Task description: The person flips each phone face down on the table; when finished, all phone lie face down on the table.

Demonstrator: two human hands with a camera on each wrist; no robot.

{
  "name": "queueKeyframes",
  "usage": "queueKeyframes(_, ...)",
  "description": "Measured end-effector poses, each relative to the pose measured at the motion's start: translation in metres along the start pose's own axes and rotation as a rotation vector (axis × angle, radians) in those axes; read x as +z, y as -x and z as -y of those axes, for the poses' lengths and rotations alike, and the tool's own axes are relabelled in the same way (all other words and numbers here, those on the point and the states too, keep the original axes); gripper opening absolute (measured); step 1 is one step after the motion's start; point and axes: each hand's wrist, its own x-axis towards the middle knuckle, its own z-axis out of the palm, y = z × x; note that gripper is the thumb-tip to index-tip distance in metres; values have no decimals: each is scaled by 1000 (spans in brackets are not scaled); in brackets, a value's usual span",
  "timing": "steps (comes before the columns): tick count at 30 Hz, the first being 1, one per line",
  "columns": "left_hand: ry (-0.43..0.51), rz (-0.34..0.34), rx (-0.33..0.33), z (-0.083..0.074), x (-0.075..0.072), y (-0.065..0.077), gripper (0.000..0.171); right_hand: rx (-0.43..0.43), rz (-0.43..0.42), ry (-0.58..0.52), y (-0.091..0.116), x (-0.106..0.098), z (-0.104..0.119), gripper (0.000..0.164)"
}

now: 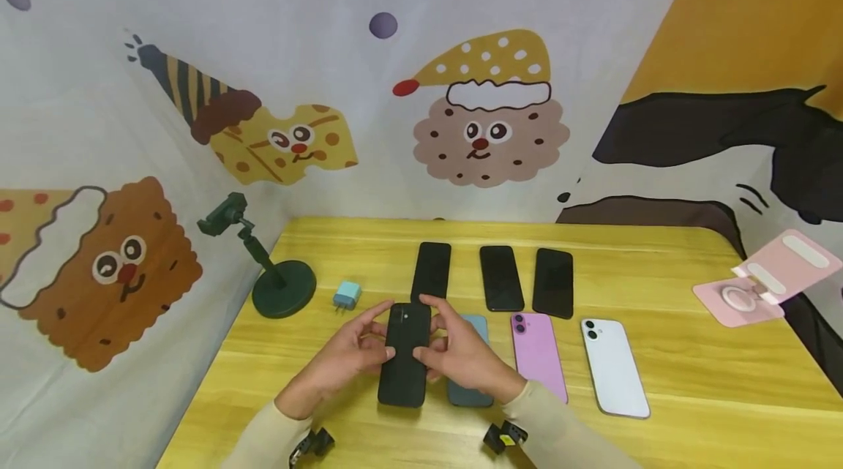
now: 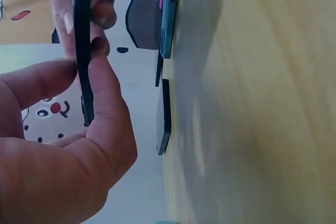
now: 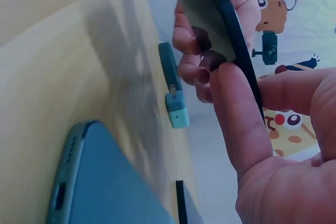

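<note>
fingers of the left hand and the right hand pinch a black smartphone between them, thumbs on its back, other fingers at its edges and beneath. the phone is held above the near-middle part of the wood-grain tabletop, tilted, back toward the head camera. its back is plain dark black, the corners rounded, with a small camera cluster at the far end; its edge looks slim, and the right wrist view shows a glossy screen mirroring fingertips. just right, partly under the right hand, lies a blue-grey smartphone, then a lilac one. left and farther off, a light-blue charger plug sits near a dark green phone stand.
</note>
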Motion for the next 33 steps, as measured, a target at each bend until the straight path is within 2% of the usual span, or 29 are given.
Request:
queueKeyframes(3, -37, -10, -1, 1, -2, -3, 88, -17, -13, 94, -3, -1, -6, 84)
queueKeyframes(7, -129, -45, -6, 4, -4, -7, 88, -42, -36, 268, -10, 0, -14, 83)
queueKeyframes(11, -205, -71, -12, 7, -4, -11, 86, -27, -52, 361, -16, 1, -21, 82)
queueKeyframes(21, -286, -110, -53, 14, -4, -14, 85, 28, -70, 443, -28, 6, -26, 84)
queueKeyframes(29, -435, -140, -60, 12, -4, -15, 80, 36, -71, 488, -33, 8, -24, 83)
queueKeyframes(33, -466, -163, -80, 9, -1, -14, 77, 49, -84, 499, -35, 7, -23, 86)
